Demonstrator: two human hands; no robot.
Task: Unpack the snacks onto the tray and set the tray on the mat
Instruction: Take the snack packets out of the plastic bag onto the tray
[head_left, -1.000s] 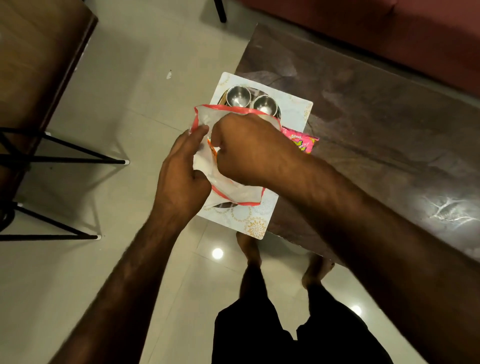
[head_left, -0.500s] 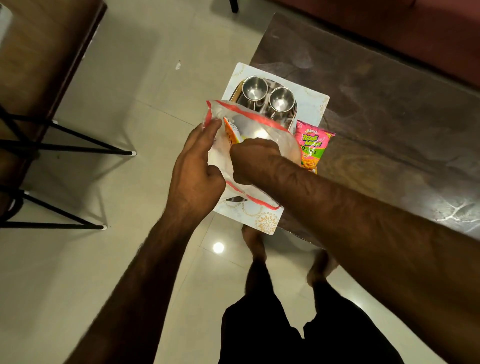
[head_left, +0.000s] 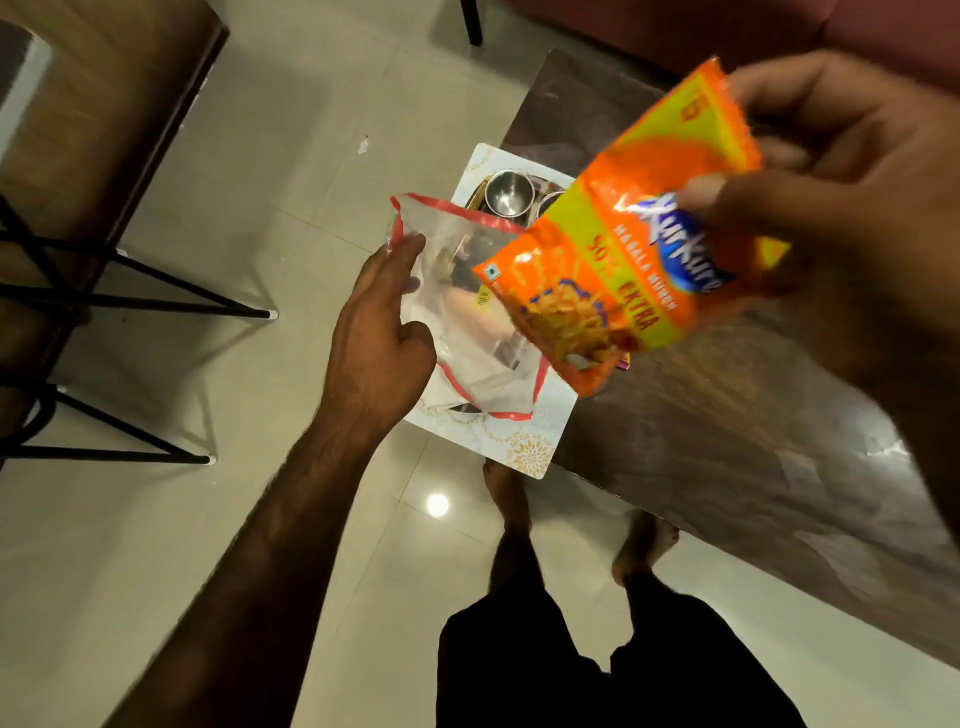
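Note:
My right hand (head_left: 841, 208) grips an orange snack packet (head_left: 634, 244), lifted close to the camera above the table. My left hand (head_left: 379, 332) holds a clear plastic bag with red edges (head_left: 467, 332) by its left side, over the white patterned mat (head_left: 524, 447) at the table's corner. On the mat sits a steel tray, mostly hidden by the bag and packet, with a steel cup (head_left: 509, 192) showing at its far end; a second cup is half covered by the packet.
The dark marbled table (head_left: 727, 441) runs to the right. A wooden table on black metal legs (head_left: 130, 291) stands at left on the tiled floor. A dark red sofa (head_left: 779, 26) lies beyond. My feet and dark shorts are below.
My right hand has pulled the orange packet out of the clear bag and raised it up and right. The pink packet on the table is now hidden behind it.

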